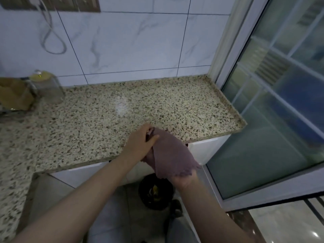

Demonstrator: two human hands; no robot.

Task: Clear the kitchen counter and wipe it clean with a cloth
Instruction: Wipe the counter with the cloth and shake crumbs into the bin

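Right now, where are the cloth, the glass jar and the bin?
cloth (171, 151): head view, middle of the purple fabric draped over the right hand.
glass jar (48, 86): head view, its clear side wall.
bin (145, 199): head view, its dark left rim.

Both forearms are bare, no sleeves, watch or rings showing; grey trousers (180, 230) at the frame's bottom centre.

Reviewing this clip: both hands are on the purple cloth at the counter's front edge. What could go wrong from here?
1. The cloth hangs past the counter edge, directly above the open black bin; a slipped grip could drop it in.
2. A wide leftward sweep might knock the glass jar.
3. The left hand and right hand hold it bunched, so wiping contact may be poor.
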